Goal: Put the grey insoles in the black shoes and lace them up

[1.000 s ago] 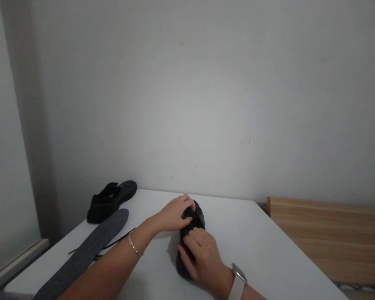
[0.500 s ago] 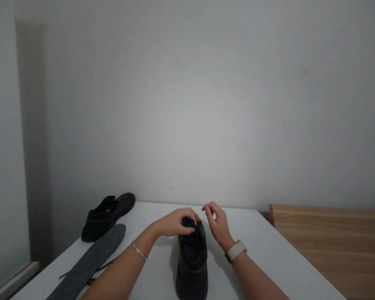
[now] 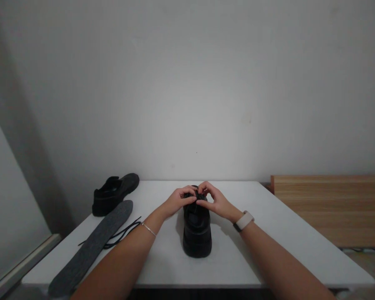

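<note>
A black shoe stands on the white table with its heel toward me and its toe pointing at the wall. Over its lacing area my left hand reaches in from the left, thumb and fingers closed in a pinch. From the right, my right hand meets it there, also pinching. A thin dark shoelace shows between the fingertips, though black on black makes it hard to make out. The shoe's toe is mostly hidden behind both hands.
A second black shoe sits at the table's far left. Nearer lies a long grey insole, with a loose black lace beside and partly under it. The wall rises behind the table; a wooden panel stands right.
My right hand has moved left from beside the shoe onto its lacing area and closed to a pinch. My left hand stays at the shoe. The view has tilted down.
</note>
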{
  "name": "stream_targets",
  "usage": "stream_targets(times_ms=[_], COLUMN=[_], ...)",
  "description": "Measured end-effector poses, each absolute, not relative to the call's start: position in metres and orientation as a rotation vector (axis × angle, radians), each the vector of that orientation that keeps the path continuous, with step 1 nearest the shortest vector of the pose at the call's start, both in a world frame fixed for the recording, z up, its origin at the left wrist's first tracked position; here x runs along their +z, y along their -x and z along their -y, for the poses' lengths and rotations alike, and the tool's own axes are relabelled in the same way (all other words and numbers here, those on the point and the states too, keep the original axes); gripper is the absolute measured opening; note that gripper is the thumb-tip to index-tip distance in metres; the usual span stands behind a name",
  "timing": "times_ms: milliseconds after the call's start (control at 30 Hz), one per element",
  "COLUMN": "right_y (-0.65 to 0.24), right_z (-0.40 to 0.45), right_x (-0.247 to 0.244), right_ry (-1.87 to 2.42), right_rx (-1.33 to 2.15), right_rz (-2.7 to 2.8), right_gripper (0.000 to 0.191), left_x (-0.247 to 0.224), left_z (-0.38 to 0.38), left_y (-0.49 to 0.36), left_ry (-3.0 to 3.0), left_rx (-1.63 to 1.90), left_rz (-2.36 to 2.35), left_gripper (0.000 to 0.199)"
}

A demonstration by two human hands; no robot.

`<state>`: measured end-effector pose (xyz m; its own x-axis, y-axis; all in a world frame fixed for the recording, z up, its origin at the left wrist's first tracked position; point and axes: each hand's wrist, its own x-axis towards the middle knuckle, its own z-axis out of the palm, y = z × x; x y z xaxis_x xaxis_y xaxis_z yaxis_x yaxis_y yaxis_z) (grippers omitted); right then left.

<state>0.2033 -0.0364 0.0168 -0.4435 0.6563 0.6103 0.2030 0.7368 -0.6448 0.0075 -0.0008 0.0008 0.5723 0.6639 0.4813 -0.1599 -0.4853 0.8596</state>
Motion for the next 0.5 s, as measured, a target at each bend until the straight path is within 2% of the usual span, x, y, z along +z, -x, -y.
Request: stream_targets(times_ms=[133,267,500], right_y=[-0.2027,-0.2005,-0.1988], right_z=[0.0362,0.0361,0.0328], right_x=[0.016,0.015,0.0103], right_ry=[0.641,0.668,0.656], right_rx=[0.588,0.577,0.773], right_rz=[1.938,1.839,1.626], right_gripper=[0.014,0.02,0.026], left_x=[0.003,0.0046,0.0058], left_z=[0.0031,0.0044,0.0068], left_y=[-0.0071,-0.0082,-0.0104], left_ry=[-1.817,-1.817,-1.822], left_rx=[1.014,1.019,1.027], left_rz=[-0.419,-0.44,-0.444], left_gripper=[0.016,0.017,0.013])
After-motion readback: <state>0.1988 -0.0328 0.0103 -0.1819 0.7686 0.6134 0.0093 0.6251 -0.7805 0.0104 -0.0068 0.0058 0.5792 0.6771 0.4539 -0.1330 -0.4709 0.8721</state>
